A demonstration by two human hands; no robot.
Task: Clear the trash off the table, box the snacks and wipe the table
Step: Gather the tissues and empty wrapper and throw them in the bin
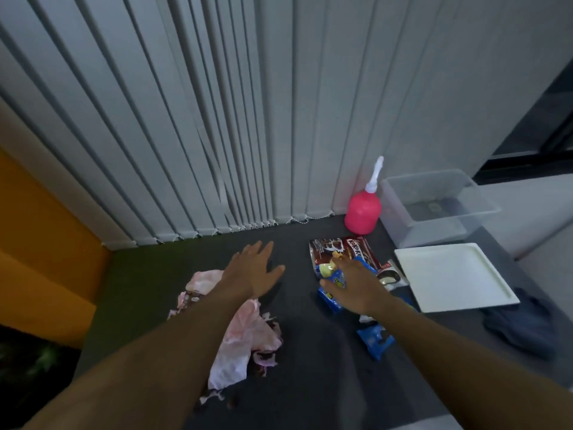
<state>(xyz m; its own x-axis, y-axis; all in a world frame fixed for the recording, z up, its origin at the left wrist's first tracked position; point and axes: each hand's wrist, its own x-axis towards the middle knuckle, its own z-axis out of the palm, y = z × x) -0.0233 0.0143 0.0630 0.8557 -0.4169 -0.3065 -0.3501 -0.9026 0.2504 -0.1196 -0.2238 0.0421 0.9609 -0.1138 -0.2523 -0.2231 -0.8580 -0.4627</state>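
On the dark table [310,352], crumpled pink-and-white wrappers [245,333] lie under my left forearm. My left hand [254,271] hovers flat, fingers spread, above bare table just beyond them. My right hand [353,287] reaches, fingers apart, over a blue snack packet [330,297], holding nothing that I can see. A brown chocolate snack bag [338,246] lies behind it, a small dark-and-white packet [390,277] to its right, and another blue wrapper [375,339] under my right forearm. A clear plastic box [434,209] stands at the back right, with its white lid [452,277] lying flat in front.
A pink bottle with a white nozzle [362,212] stands by the blinds beside the box. A dark blue cloth [521,324] lies at the table's right edge. Grey vertical blinds [217,119] close off the back. An orange wall [37,243] is at the left.
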